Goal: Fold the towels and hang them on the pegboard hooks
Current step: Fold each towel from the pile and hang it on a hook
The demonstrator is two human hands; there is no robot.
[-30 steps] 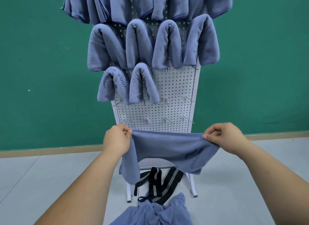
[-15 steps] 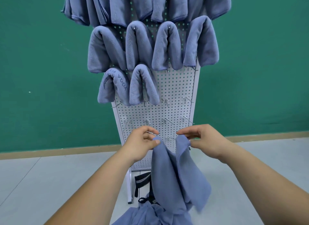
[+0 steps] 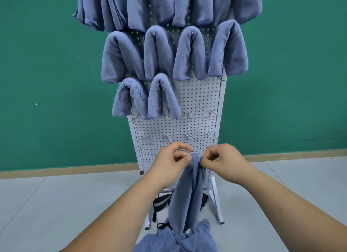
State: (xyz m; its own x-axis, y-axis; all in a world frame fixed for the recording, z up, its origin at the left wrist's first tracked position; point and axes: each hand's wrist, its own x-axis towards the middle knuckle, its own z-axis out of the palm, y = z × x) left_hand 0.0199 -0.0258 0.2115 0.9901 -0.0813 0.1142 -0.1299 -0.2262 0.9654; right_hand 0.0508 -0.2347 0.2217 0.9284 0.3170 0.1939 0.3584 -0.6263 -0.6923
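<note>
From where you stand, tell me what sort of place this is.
Probably a staged workroom: plain green wall, white freestanding metal pegboard hung with folded blue-grey towels, smooth grey floor.

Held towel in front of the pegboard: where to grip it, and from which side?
Grip the towel at its top end, where the doubled edges meet, coming in from both sides as the left hand and right hand do. It hangs as a long narrow strip down to the towel pile, so a top pinch probably keeps the layers together.
</note>
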